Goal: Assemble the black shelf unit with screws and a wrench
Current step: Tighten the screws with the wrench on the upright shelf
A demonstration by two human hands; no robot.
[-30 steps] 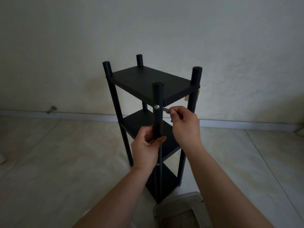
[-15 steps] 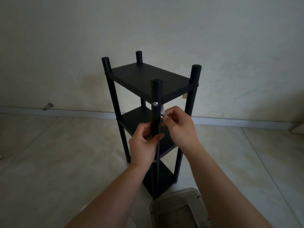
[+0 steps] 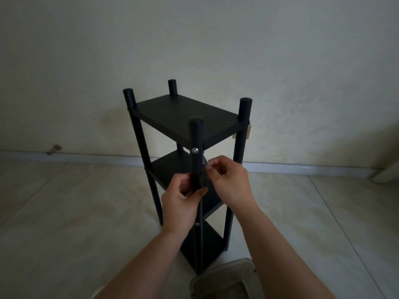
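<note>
Left hand (image 3: 183, 203) still grips the black shelf unit's (image 3: 185, 119) near post on the floor; right hand (image 3: 228, 182), pinching the small wrench (image 3: 206, 164), has dropped off the screw (image 3: 195, 150), probably resetting for another turn.

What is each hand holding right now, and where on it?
Left hand grips the shelf unit's near post below the silver screw. Right hand pinches a small silvery wrench by its lower end.
</note>
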